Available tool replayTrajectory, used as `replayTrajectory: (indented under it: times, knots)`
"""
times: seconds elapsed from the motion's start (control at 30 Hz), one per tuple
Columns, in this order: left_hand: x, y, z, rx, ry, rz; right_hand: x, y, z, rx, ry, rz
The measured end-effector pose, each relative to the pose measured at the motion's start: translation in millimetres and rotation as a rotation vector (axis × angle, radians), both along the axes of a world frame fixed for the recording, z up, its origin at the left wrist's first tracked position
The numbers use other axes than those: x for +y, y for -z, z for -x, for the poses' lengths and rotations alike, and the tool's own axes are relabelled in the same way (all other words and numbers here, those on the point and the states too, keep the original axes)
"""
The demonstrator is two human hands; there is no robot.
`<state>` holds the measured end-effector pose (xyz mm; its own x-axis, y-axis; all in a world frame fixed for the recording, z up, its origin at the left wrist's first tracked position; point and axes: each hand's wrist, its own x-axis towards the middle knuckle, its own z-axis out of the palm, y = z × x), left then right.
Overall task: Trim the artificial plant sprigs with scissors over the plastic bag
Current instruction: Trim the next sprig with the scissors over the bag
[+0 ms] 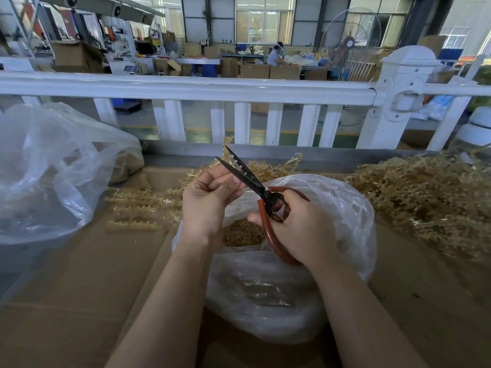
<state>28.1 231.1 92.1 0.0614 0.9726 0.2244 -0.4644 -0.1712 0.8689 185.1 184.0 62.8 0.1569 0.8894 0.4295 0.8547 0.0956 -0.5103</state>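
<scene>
Trimming a tan sprig (230,160) between parted scissors (245,179) blades above the plastic bag (342,208).

Left hand (206,200) pinches the sprig's stem, fingers curled round it; right hand (300,227), at its 3 o'clock, grips the red scissor handles, blades pointing toward 11 o'clock. Cut bits lie inside the bag's mouth. A heap of sprigs (425,197) sits at 3 o'clock, trimmed stalks (135,205) at 9 o'clock on cardboard (79,301), a white fence (186,87) at 12.
</scene>
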Motion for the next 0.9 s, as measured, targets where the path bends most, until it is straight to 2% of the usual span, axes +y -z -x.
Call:
replayTrajectory:
  times: [0.43,0.7,0.9]
  knots:
    - [3.1,2.7,0.9,-0.013,0.005,-0.015,-0.4,-1.8,-0.4,0.03,0.006,0.006]
    - [4.4,3.9,2.0,-0.013,0.006,-0.011,0.8,1.7,-0.7,-0.04,0.045,-0.039]
    - [4.6,3.5,1.8,-0.037,0.034,0.005,1.1,2.3,0.2,0.006,0.009,-0.008]
